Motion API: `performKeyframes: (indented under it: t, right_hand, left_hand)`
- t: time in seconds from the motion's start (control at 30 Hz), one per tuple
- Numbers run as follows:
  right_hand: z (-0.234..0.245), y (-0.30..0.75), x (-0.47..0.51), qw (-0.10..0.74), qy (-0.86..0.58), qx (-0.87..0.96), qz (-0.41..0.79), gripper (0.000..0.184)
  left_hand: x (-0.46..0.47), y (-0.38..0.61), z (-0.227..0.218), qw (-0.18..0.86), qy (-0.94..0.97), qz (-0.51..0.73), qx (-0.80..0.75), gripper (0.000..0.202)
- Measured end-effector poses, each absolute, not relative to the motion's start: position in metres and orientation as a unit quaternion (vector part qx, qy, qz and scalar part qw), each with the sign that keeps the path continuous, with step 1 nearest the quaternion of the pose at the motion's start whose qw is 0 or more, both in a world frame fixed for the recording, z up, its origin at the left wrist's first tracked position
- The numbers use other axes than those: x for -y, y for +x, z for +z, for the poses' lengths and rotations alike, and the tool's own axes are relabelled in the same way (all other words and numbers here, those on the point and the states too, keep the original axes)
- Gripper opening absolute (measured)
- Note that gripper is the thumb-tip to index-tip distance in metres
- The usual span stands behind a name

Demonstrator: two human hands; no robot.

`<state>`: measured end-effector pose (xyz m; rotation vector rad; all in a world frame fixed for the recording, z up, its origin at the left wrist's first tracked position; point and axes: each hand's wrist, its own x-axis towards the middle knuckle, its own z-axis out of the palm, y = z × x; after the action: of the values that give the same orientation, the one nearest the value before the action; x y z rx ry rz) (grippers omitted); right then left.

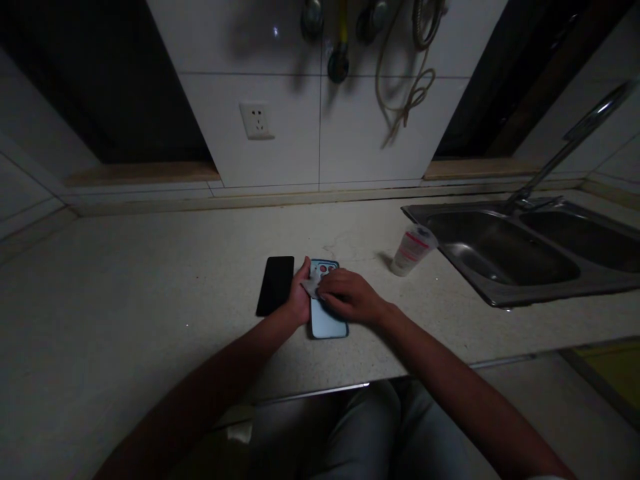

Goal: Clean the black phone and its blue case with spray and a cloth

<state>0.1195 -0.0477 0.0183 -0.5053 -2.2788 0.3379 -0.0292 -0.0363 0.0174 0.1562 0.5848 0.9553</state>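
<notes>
A light blue phone (327, 321) lies face down on the pale countertop (150, 280), its camera block at the far end. My right hand (350, 295) rests on top of it, fingers pressed down on a small pale wipe (311, 287) against the phone's back. My left hand (299, 297) is curled against the phone's left edge and touches that edge. A black flat slab (275, 285), like a phone or a screen cover, lies just left of my left hand.
A small white cup with a red label (413, 250) stands right of the phone, close to a steel double sink (505, 250) with a tall tap (575, 143). A wall socket (257, 120) and hanging utensils and cord (407, 80) are on the tiled wall behind.
</notes>
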Motion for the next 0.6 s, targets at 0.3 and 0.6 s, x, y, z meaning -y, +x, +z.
performKeyframes:
  t: [0.3, 0.6]
  right_hand:
    - [0.021, 0.110, 0.061, 0.339, -0.101, 0.890, 0.289, 0.033]
    - [0.013, 0.118, 0.051, 0.380, -0.216, 0.895, 0.089, 0.053]
  left_hand:
    - [0.032, -0.031, 0.007, 0.859, 0.103, 0.437, -0.245, 0.064]
    - [0.036, -0.029, 0.019, 0.860, 0.098, 0.424, -0.265, 0.054]
